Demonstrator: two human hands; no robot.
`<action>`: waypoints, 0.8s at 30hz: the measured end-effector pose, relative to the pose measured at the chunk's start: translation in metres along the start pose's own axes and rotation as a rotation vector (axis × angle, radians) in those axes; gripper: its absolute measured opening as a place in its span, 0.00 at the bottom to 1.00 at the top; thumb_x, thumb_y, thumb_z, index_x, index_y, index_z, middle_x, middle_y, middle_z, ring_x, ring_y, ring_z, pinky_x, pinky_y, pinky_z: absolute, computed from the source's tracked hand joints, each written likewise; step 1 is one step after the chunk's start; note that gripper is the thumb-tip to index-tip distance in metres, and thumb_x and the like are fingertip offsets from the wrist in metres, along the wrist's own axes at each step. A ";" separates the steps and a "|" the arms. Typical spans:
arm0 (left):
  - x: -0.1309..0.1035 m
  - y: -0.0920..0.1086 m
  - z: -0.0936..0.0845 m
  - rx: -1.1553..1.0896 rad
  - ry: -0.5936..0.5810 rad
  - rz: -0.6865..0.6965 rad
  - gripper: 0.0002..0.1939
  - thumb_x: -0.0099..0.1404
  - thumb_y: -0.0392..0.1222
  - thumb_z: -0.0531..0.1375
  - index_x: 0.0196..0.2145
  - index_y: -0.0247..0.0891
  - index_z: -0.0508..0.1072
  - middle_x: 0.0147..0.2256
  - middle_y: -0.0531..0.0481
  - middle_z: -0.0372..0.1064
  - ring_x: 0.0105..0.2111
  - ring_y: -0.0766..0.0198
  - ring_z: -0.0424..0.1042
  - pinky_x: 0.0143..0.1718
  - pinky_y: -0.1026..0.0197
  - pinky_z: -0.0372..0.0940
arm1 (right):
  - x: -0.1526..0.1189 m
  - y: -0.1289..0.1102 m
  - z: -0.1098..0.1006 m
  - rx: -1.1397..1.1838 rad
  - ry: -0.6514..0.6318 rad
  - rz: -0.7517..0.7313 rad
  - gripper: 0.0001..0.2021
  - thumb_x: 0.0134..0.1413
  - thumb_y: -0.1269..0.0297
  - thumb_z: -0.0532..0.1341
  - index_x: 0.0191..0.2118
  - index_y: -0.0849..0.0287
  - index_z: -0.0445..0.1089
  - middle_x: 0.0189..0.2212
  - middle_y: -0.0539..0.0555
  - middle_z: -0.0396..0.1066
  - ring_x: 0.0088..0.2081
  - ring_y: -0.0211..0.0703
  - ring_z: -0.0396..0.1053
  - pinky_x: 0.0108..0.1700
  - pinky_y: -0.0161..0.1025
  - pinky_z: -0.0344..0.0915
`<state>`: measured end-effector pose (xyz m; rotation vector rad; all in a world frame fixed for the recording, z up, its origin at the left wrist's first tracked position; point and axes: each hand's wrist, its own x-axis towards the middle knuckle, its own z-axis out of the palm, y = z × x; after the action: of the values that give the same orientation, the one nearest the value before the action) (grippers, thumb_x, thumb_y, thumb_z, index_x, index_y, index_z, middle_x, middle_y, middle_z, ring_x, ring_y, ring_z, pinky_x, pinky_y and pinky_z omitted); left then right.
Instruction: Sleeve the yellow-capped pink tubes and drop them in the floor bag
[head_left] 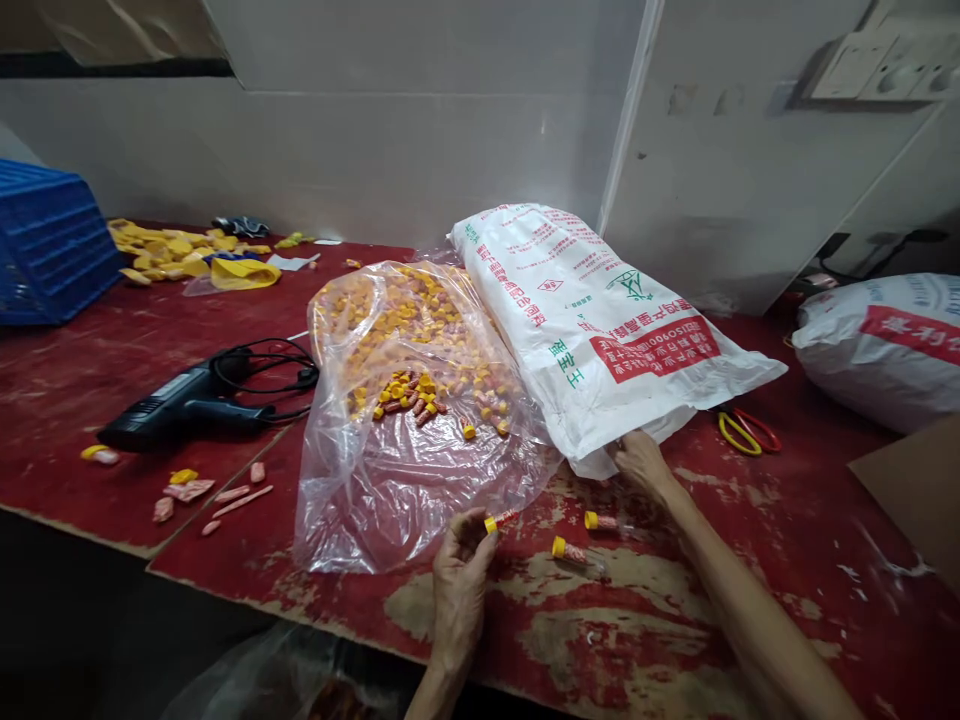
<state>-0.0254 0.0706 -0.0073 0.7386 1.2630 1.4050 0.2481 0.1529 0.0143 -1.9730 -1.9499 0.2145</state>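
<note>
My left hand (pixel 459 590), near the table's front edge, pinches a small yellow-capped tube (pixel 501 521) with red contents between thumb and fingers. My right hand (pixel 643 464) reaches to the open end of a large white printed sack (pixel 555 310); its fingertips are hidden under the sack's edge. Between my arms lie two clear tubes with yellow caps, the farther tube (pixel 602 522) and the nearer tube (pixel 574 551), each partly filled with something pinkish. Left of the sack, a clear plastic bag (pixel 360 500) holds many small yellow-capped pieces (pixel 412 392).
A dark heat gun (pixel 187 400) with a coiled cord lies at left, near loose pink pieces (pixel 187 490). Behind it are a blue crate (pixel 56 245) and yellow items (pixel 176 248). Scissors (pixel 741 433), another sack (pixel 885 340) and cardboard (pixel 915 490) are at right.
</note>
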 end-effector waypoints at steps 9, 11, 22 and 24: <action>-0.038 0.001 0.034 -0.023 -0.318 -0.133 0.15 0.49 0.44 0.67 0.35 0.37 0.75 0.33 0.50 0.74 0.33 0.64 0.72 0.38 0.63 0.67 | -0.120 -0.036 -0.024 0.570 -0.244 -0.201 0.18 0.60 0.55 0.53 0.50 0.56 0.70 0.46 0.58 0.70 0.49 0.47 0.66 0.52 0.45 0.63; -0.044 -0.001 0.034 0.017 -0.334 -0.103 0.14 0.50 0.44 0.67 0.35 0.37 0.76 0.34 0.49 0.75 0.35 0.62 0.73 0.41 0.61 0.67 | -0.123 -0.043 -0.018 0.536 -0.215 -0.279 0.17 0.61 0.56 0.53 0.50 0.56 0.70 0.46 0.57 0.70 0.50 0.46 0.66 0.54 0.45 0.62; -0.065 -0.025 0.021 0.263 -0.283 0.039 0.17 0.59 0.44 0.57 0.44 0.39 0.76 0.45 0.43 0.74 0.48 0.55 0.70 0.51 0.54 0.63 | -0.150 -0.079 0.046 0.244 0.205 -0.382 0.11 0.62 0.66 0.48 0.43 0.59 0.66 0.34 0.57 0.71 0.36 0.43 0.70 0.37 0.39 0.67; -0.060 -0.019 0.020 0.329 -0.374 0.081 0.15 0.59 0.42 0.56 0.42 0.40 0.77 0.41 0.45 0.75 0.43 0.56 0.72 0.47 0.56 0.65 | -0.146 -0.080 0.042 0.219 0.156 -0.362 0.09 0.62 0.66 0.49 0.37 0.58 0.66 0.31 0.54 0.71 0.32 0.41 0.70 0.34 0.36 0.65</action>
<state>0.0138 0.0175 -0.0083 1.2271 1.1846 1.0653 0.1527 0.0131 -0.0171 -1.4293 -2.0409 0.1655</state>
